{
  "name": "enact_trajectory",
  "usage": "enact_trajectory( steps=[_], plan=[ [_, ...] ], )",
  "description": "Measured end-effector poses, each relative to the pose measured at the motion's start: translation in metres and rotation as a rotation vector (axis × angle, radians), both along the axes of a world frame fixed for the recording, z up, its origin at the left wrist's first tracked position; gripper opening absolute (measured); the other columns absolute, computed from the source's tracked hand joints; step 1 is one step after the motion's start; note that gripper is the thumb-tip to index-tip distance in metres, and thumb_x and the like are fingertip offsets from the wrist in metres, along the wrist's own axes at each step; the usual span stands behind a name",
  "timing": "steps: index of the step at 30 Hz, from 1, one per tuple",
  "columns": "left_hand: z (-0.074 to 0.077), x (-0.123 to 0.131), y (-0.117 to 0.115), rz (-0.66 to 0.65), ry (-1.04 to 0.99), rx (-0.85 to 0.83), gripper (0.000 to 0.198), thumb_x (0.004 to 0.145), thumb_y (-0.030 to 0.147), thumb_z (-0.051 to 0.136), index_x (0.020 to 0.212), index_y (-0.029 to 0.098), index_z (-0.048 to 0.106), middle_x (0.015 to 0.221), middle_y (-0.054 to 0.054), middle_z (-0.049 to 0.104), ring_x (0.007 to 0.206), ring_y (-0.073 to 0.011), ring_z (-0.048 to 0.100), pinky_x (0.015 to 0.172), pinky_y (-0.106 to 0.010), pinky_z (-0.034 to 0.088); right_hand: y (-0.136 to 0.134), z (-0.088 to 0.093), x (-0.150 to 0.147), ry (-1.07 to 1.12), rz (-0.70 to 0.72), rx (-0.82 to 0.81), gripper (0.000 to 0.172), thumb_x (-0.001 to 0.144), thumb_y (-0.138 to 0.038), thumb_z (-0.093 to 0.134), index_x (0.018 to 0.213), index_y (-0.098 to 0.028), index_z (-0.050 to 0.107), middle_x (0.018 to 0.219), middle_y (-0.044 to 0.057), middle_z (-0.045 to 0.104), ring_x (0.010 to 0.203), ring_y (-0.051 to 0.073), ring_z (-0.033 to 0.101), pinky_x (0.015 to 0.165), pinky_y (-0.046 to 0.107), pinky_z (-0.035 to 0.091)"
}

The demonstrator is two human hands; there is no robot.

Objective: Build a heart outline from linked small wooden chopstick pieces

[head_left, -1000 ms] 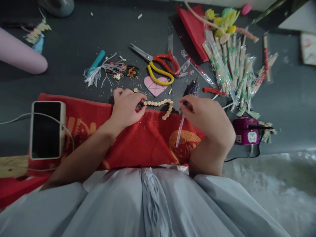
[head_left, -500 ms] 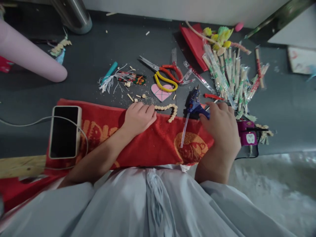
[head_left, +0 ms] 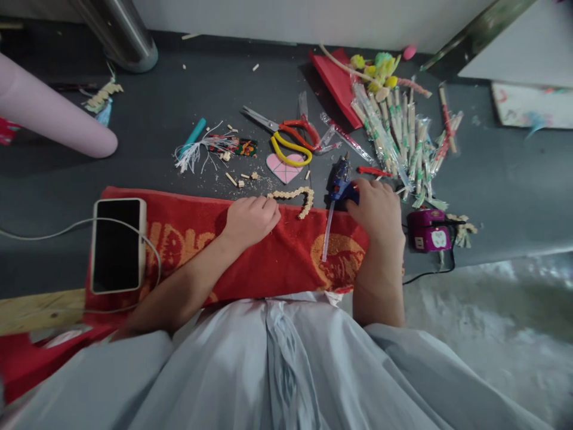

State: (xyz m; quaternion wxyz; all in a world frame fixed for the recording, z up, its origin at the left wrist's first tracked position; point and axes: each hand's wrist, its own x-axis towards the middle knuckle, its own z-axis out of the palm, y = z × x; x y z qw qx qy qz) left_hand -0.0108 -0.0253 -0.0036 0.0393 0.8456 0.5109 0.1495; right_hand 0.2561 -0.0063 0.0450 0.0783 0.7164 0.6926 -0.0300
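Observation:
My left hand (head_left: 250, 218) rests on the red towel (head_left: 188, 239) with its fingers curled, pressing the left end of a hooked strip of small beige beads (head_left: 295, 196). My right hand (head_left: 376, 209) is closed on the handle of a blue glue gun (head_left: 339, 179) that lies on the dark table. A clear glue stick (head_left: 327, 230) sticks out of the gun's back over the towel. A pink heart piece (head_left: 283, 167) lies just beyond the bead strip.
Red and yellow scissors (head_left: 290, 140), white threads (head_left: 197, 149) and a teal tube (head_left: 191, 134) lie behind the towel. A pile of wrapped sticks (head_left: 403, 137) is at the right, a purple power socket (head_left: 430, 236) beside my right wrist. A phone (head_left: 117, 242) with cable sits on the towel's left.
My right hand has moved right and forward with the glue gun, away from the bead strip, down onto the table. My left hand has stayed at the strip's end. The view shifted.

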Motion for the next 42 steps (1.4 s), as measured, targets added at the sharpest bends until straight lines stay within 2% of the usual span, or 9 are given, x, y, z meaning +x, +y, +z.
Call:
enact_trajectory(
  steps=[5,11,15,20,26,29,35,42],
  plan=[
    [-0.001,-0.001,0.002,0.046,0.002,-0.049,0.024,0.097,0.026,0.051,0.083,0.018,0.070,0.075,-0.008,0.069,0.073,-0.0240,0.068,0.063,-0.034,0.038,0.000,0.001,-0.002,0.068,0.008,0.010,0.048,0.089,-0.025,0.047,0.131,-0.007,0.062,0.119,0.028,0.067,0.114,0.042,0.058,0.092,0.053,0.048],
    [0.000,-0.001,0.006,0.153,0.008,-0.100,0.019,0.094,0.028,0.053,0.084,0.019,0.066,0.076,-0.007,0.068,0.074,-0.0254,0.067,0.062,-0.034,0.038,-0.004,0.008,-0.003,0.199,-0.016,0.054,0.051,0.090,-0.027,0.050,0.137,-0.008,0.057,0.128,0.025,0.066,0.118,0.040,0.062,0.100,0.052,0.048],
    [-0.003,-0.003,0.012,0.238,-0.060,-0.143,0.011,0.088,0.031,0.060,0.088,0.020,0.062,0.084,-0.008,0.068,0.085,-0.0280,0.066,0.073,-0.038,0.046,-0.008,0.009,0.001,0.305,-0.023,0.068,0.050,0.090,-0.029,0.051,0.138,-0.014,0.054,0.128,0.021,0.068,0.116,0.038,0.065,0.097,0.052,0.051],
    [-0.011,-0.006,0.017,0.207,-0.085,-0.045,0.019,0.086,0.033,0.061,0.098,0.018,0.065,0.098,-0.012,0.068,0.098,-0.0314,0.063,0.086,-0.043,0.048,-0.014,0.007,0.010,0.501,0.041,0.084,0.049,0.090,-0.031,0.047,0.137,-0.018,0.051,0.132,0.017,0.068,0.117,0.032,0.066,0.098,0.047,0.051],
    [-0.019,-0.007,0.019,0.183,-0.083,-0.007,0.022,0.089,0.036,0.060,0.102,0.019,0.069,0.098,-0.012,0.068,0.098,-0.0325,0.061,0.085,-0.045,0.047,-0.018,0.005,0.016,0.778,0.075,0.100,0.046,0.087,-0.039,0.053,0.130,-0.020,0.054,0.123,0.011,0.070,0.110,0.027,0.065,0.098,0.044,0.051],
    [-0.018,-0.007,0.019,0.172,-0.090,-0.018,0.022,0.091,0.035,0.058,0.100,0.020,0.070,0.096,-0.012,0.068,0.099,-0.0325,0.060,0.085,-0.045,0.047,-0.020,0.004,0.013,0.884,0.022,0.109,0.045,0.084,-0.041,0.060,0.124,-0.022,0.057,0.113,0.007,0.071,0.100,0.024,0.067,0.091,0.039,0.054],
    [-0.016,-0.007,0.020,0.125,-0.119,-0.052,0.017,0.093,0.031,0.057,0.095,0.021,0.070,0.094,-0.011,0.067,0.100,-0.0318,0.060,0.087,-0.044,0.049,-0.030,0.015,0.002,0.903,-0.081,0.092,0.041,0.081,-0.052,0.068,0.113,-0.026,0.065,0.102,0.003,0.074,0.093,0.023,0.068,0.082,0.037,0.056],
    [-0.019,-0.007,0.022,0.137,-0.197,-0.096,0.010,0.090,0.027,0.059,0.093,0.022,0.066,0.093,-0.009,0.067,0.099,-0.0297,0.060,0.090,-0.043,0.048,-0.041,0.019,0.003,0.868,-0.095,0.091,0.039,0.077,-0.049,0.070,0.107,-0.024,0.072,0.089,0.001,0.074,0.082,0.024,0.067,0.077,0.038,0.054]
  ],
)
